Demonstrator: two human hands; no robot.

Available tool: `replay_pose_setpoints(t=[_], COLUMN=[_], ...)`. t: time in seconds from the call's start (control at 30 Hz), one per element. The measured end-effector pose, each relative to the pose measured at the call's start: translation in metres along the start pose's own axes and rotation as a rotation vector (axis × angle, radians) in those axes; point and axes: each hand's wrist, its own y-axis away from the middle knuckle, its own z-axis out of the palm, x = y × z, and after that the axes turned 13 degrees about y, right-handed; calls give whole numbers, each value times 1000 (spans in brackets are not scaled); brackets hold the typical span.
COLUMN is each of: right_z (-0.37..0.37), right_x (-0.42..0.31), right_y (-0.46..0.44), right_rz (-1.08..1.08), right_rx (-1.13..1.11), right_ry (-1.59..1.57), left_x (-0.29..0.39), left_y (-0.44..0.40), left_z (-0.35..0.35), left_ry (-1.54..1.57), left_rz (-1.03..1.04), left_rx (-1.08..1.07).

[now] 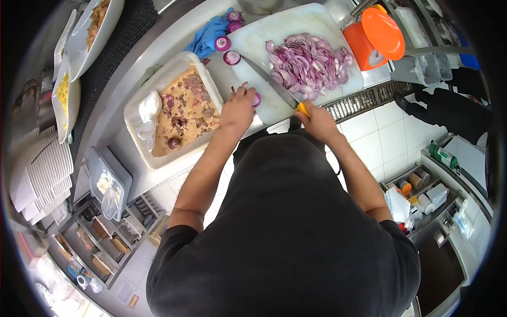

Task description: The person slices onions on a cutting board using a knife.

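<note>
My right hand (318, 124) grips the yellow handle of a knife (272, 82), whose blade lies slantwise over the white cutting board (248, 34). My left hand (237, 109) is closed at the board's left edge, its fingers curled against a cut red onion (256, 99) that they partly hide. A bit of dark peel (232, 90) shows by its fingertips. Right of the blade lies a heap of sliced red onion (309, 63). A halved red onion (231, 57) and another cut onion (222, 43) sit by the board's upper left edge.
Left of my hand stands a cream crate (138, 145) with onion scraps on its bottom. A blue cloth (208, 38) lies behind it. An orange container (360, 46) stands right of the board. Stacked white dishes (45, 174) are far left. A person in dark clothes (454, 113) is at right.
</note>
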Motion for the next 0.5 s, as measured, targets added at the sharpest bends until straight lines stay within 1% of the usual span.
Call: replay_pose_setpoints(t=[0.03,0.13,0.33,0.43,0.5], right_z=[-1,-8,-10,-8,-10], right_x=[5,10,-5,-11,-16], right_y=[-3,-11,-21,-25,-26], right_rz=[-13,32,137,150,158], right_rx=[11,-4,73,125,111], right_ry=[-3,77,65,78,89], left_x=[-2,15,27,29,27], left_y=[-3,-17,-52,-57,-58], left_z=[5,6,36,40,40], left_ry=[19,197,319,360,338], left_rz=[30,-53,97,99,115], left_rx=[15,-39,196,249,252])
